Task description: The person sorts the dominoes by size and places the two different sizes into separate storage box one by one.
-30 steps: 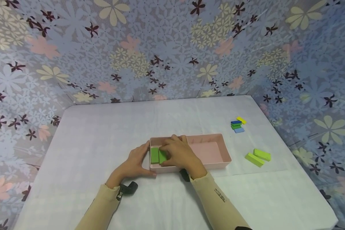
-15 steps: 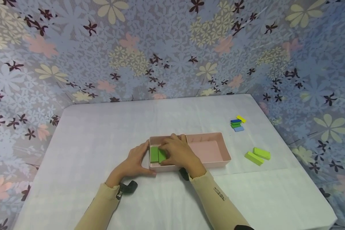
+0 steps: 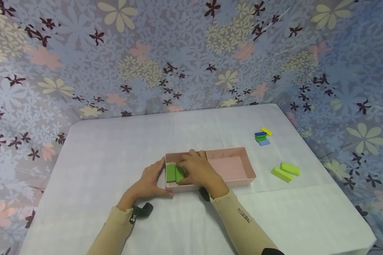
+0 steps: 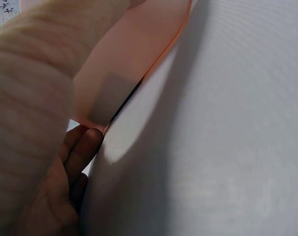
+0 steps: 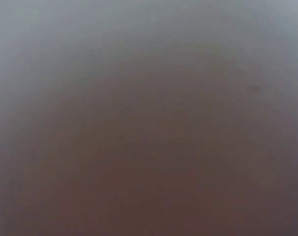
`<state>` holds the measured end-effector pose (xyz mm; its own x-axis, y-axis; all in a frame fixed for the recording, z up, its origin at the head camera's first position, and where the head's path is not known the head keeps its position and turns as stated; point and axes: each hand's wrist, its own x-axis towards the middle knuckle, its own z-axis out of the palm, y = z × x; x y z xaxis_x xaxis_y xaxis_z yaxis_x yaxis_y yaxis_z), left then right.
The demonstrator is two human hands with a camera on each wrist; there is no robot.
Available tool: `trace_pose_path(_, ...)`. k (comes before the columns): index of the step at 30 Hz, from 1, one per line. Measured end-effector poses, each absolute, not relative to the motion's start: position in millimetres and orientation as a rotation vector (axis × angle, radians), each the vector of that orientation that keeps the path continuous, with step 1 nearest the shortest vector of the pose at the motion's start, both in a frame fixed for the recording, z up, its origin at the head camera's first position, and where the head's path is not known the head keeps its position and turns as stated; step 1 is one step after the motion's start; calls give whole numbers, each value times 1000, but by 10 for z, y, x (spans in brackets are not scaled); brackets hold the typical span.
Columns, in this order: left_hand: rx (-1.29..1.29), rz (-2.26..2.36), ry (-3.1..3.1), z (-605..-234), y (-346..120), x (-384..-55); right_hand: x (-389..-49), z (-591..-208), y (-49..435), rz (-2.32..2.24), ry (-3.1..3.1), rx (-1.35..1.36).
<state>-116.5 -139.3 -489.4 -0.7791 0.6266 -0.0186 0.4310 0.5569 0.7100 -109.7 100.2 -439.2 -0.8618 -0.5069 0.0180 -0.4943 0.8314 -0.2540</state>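
Observation:
A pink two-compartment box (image 3: 231,168) lies on the white-covered table. In its left compartment two green blocks, the left block (image 3: 170,173) and the right block (image 3: 179,173), lie flat side by side. My right hand (image 3: 198,170) reaches into this compartment and grips the right block between thumb and curled fingers, covering its right part. At the box's left end, my left hand (image 3: 150,182) rests with its fingers along the outer wall and its straight thumb at the front. The left wrist view shows its fingers (image 4: 85,150) right at the box wall. The right wrist view is only blur.
Two lime-green blocks, one front block (image 3: 282,174) and one rear block (image 3: 290,169), lie right of the box. Farther back are several small pieces: a yellow one (image 3: 266,131), dark blue one (image 3: 260,134), green ones (image 3: 260,138) and a light blue one (image 3: 264,142). Patterned cloth (image 3: 185,53) hangs behind.
Both hands, the box and the blocks keep their places. Only the head view has shifted slightly.

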Motion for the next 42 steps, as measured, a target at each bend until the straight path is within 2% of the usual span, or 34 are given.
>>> trace_pose_path(8,831,1045,2529,-4920,-1383,-1150,-999,-4186,1263,-590,3043,-732)
trace_pose_path(19,814,1051,2517,-4936,-1357,-1119,-777,-3880,1857,-634,3278,-370)
trace_pose_path(32,817,1049,2538,-4930,-1370,-1144,-640,-3941,2703,-684,3389,216)
trace_pose_path(42,832,1074,2529,-4942,-1361,-1108,-484,-4077,3109,-606,3178,641)
